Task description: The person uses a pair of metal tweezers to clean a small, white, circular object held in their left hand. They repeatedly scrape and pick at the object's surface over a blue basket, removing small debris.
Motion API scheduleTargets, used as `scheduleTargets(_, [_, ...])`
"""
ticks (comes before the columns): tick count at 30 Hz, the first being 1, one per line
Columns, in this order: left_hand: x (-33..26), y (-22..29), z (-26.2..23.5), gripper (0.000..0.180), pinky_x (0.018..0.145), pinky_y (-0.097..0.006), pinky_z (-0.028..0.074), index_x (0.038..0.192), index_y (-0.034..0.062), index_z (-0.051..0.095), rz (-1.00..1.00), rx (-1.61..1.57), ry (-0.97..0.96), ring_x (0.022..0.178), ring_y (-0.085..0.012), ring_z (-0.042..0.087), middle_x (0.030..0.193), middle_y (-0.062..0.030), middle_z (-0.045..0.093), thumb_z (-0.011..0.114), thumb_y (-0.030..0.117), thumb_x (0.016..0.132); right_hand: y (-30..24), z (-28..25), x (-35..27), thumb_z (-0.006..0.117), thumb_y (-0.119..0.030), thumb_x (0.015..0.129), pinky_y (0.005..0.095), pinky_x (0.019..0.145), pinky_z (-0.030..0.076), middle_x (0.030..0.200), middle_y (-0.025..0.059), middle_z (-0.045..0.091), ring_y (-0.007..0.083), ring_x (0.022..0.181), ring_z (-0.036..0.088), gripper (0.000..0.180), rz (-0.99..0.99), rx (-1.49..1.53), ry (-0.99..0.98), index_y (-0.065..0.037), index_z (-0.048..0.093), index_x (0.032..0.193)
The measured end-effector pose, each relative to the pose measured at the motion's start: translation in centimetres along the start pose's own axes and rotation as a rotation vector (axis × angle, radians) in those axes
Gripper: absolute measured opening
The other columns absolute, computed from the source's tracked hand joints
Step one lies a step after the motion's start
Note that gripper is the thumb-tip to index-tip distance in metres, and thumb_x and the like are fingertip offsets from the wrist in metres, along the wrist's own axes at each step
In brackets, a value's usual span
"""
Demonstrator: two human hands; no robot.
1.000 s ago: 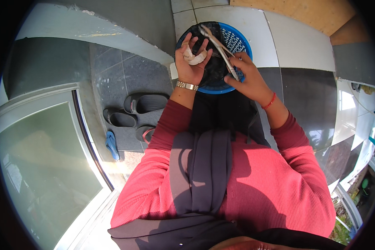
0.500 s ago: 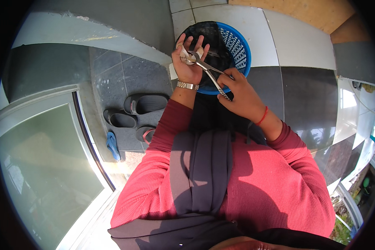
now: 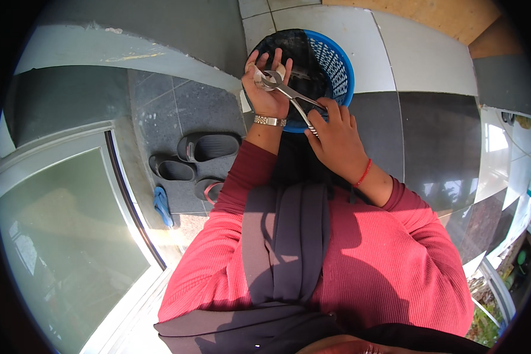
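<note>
My left hand (image 3: 265, 94) is raised, palm up, holding a small pale piece (image 3: 259, 75) against its fingers over a blue plastic basket (image 3: 341, 71). My right hand (image 3: 333, 133) grips the handles of metal tongs (image 3: 289, 94), whose round jaws press on the pale piece in my left palm. A metal watch sits on my left wrist and a red cord on my right wrist. The basket's inside looks dark, and what it holds cannot be made out.
The basket stands on a floor of white and grey tiles (image 3: 430, 65). Dark sandals (image 3: 206, 146) and a blue slipper (image 3: 162, 206) lie to my left beside a glass door (image 3: 65, 236). A grey ledge (image 3: 130, 50) runs along the upper left.
My right hand has drawn lower and nearer to my body with the tongs. The tongs' jaws have moved from across the basket onto the pale piece in my left palm.
</note>
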State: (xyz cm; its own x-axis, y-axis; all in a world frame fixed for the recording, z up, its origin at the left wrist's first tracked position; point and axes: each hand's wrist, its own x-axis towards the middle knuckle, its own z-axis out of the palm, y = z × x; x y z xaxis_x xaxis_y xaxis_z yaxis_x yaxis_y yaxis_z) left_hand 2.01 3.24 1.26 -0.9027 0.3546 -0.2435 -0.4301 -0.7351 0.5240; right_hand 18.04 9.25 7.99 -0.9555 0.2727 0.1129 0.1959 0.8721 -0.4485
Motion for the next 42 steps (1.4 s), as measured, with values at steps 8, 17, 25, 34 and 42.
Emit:
scheduleTargets(8, [0.6,0.7,-0.7,0.035,0.097,-0.055,0.046,0.101,0.0125,0.057,-0.081,-0.212,-0.299,0.127,-0.0344,0.044,0.105,-0.0031,0.060,0.049,0.044,0.087,0.4,-1.2,-1.2,0.067,-0.013,0.069,0.0409,0.078,0.044,0.118,0.0084,0.047,0.0291,0.099,0.050,0.024,-0.039,0.058,0.037,-0.012,0.060,0.092])
scheduleTargets(17, [0.9,0.1,-0.8,0.039,0.092,-0.047,0.051,0.120,0.0219,0.060,-0.379,-0.623,-0.620,0.129,-0.0216,0.044,0.117,0.0017,0.053,0.049,0.042,0.089,-0.1,-3.0,-2.2,0.069,-0.015,0.069,0.0391,0.079,0.046,0.117,0.0102,0.047,0.0283,0.094,0.052,0.022,-0.018,0.490,-0.025,-0.012,0.061,0.090])
scheduleTargets(25, [0.9,-0.6,-1.1,0.043,0.089,-0.048,0.047,0.120,0.0248,0.061,-0.143,-0.168,-0.466,0.124,-0.0222,0.047,0.123,0.0017,0.055,0.049,0.049,0.086,1.7,-5.4,-1.6,0.069,-0.014,0.065,0.0367,0.076,0.046,0.115,0.0074,0.049,0.0257,0.090,0.052,0.024,-0.036,0.085,0.037,-0.015,0.062,0.088])
scheduleTargets(34, [1.7,0.3,1.3,0.058,0.087,-0.056,0.048,0.113,0.0041,0.062,0.089,-0.137,-1.018,0.135,-0.0373,0.032,0.144,-0.0156,0.029,0.048,0.055,0.089,3.9,-8.5,-1.0,0.066,-0.012,0.066,0.0323,0.069,0.041,0.114,0.0032,0.053,0.0205,0.090,0.052,0.018,-0.252,-0.089,0.086,-0.016,0.061,0.082])
scheduleTargets(42, [2.3,1.7,3.7,0.049,0.085,-0.053,0.046,0.112,0.0021,0.063,0.080,-0.133,-1.312,0.129,-0.0409,0.040,0.145,-0.0171,0.027,0.055,0.044,0.088,4.9,-10.1,-0.8,0.065,-0.012,0.067,0.0318,0.067,0.040,0.114,0.0032,0.053,0.0197,0.089,0.053,0.015,-0.370,-0.196,0.141,-0.015,0.055,0.078])
